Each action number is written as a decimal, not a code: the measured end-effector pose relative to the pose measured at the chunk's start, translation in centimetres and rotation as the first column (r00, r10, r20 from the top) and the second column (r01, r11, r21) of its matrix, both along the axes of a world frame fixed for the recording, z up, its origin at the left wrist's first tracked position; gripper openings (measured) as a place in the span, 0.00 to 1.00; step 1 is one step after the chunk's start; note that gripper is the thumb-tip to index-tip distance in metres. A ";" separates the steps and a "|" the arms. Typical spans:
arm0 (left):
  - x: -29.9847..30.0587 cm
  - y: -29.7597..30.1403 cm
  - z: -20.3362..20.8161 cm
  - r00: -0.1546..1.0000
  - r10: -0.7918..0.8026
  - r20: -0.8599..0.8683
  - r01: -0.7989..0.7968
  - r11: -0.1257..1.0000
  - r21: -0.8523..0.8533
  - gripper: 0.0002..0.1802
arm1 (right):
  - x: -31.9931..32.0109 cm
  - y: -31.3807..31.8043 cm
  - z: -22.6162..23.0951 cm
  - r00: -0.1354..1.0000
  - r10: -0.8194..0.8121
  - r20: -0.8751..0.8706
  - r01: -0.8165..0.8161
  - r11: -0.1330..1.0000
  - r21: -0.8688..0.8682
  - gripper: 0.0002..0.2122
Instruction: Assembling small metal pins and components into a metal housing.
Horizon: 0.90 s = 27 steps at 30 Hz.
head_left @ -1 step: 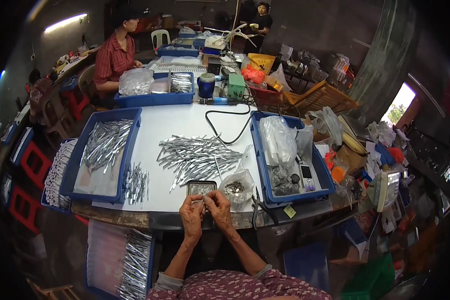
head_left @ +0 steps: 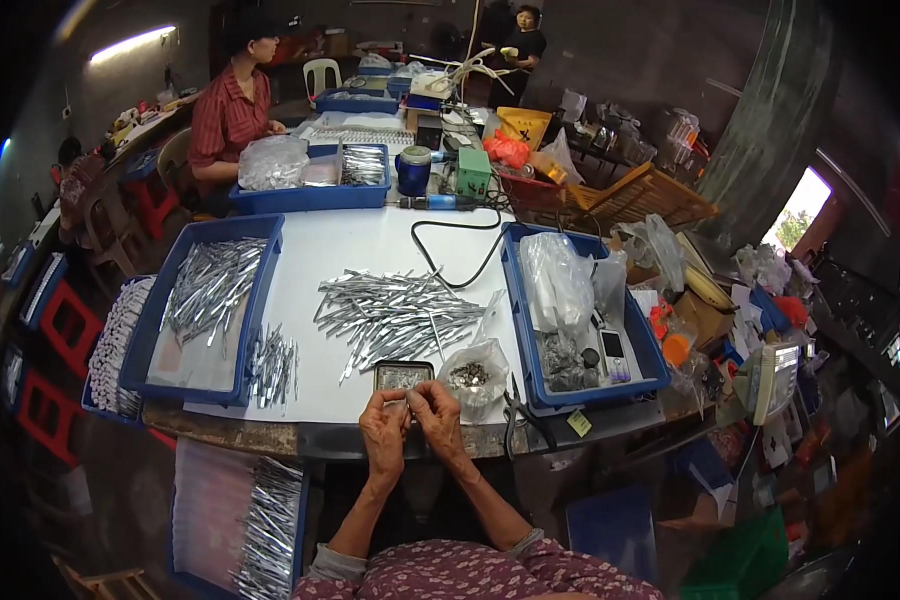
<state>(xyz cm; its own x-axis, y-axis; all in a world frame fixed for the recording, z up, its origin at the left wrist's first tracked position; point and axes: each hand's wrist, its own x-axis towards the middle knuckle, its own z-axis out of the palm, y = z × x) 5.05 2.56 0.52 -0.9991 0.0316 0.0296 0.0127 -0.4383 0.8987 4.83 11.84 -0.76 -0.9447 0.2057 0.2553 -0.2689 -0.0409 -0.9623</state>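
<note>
Close together at the table's front edge, my left hand [head_left: 382,430] and my right hand [head_left: 438,420] are both closed, thumbs and fingertips pinched. What they pinch is too small to make out. Just beyond the fingertips lies a small dark-rimmed tin [head_left: 403,374] with tiny pieces in it, partly covered by my hands. To its right sits a clear plastic bag [head_left: 478,360] opened around small metal parts [head_left: 468,377]. A loose heap of thin silvery metal strips [head_left: 395,308] spreads over the white tabletop beyond, and a smaller bunch of strips [head_left: 274,366] lies to the left.
Blue trays flank the work area: one of strips [head_left: 255,350] at left, one of bags [head_left: 642,375] at right. Pliers [head_left: 515,420] lie near the front edge. A black cable [head_left: 485,262] curves across the table. A person in a red shirt [head_left: 232,115] sits at far left.
</note>
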 end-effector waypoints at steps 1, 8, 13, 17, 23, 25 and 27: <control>0.0 0.0 0.0 1.000 0.003 0.002 -0.003 1.000 0.003 0.04 | -0.2 -0.1 0.0 1.000 0.000 -0.020 0.001 1.000 0.022 0.06; -0.1 0.3 -0.6 0.999 0.011 -0.041 -0.009 0.999 0.052 0.03 | -0.3 -0.5 0.5 0.997 -0.072 -0.010 0.072 0.996 0.061 0.08; 0.1 0.9 -0.9 0.997 0.047 -0.058 -0.044 0.998 0.054 0.03 | -0.3 -0.8 0.6 0.986 -0.164 -0.025 0.166 0.973 0.160 0.10; 0.0 1.0 -1.2 0.989 0.082 -0.120 -0.082 0.997 0.003 0.03 | -1.1 -0.4 -0.3 0.931 -0.273 -0.243 0.353 0.841 0.410 0.13; -0.1 1.0 -1.0 0.996 0.058 -0.065 -0.063 0.995 -0.071 0.03 | -1.4 -0.1 0.1 0.908 -0.281 -0.310 0.406 0.769 0.494 0.15; -0.1 1.1 -1.0 0.996 0.059 -0.073 -0.065 0.994 -0.083 0.03 | -1.3 0.0 0.2 0.912 -0.270 -0.309 0.396 0.774 0.493 0.15; -0.1 1.0 -0.9 0.998 0.046 -0.048 -0.047 0.999 -0.023 0.03 | -1.2 0.1 0.2 0.915 -0.259 -0.310 0.388 0.779 0.492 0.15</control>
<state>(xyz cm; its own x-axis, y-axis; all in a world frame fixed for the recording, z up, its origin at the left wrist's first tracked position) 4.91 3.61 -0.36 -0.9970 -0.0139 0.0763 0.0752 -0.4142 0.9071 3.60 11.92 -0.52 -0.7553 0.2596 0.6018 -0.3716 0.5868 -0.7194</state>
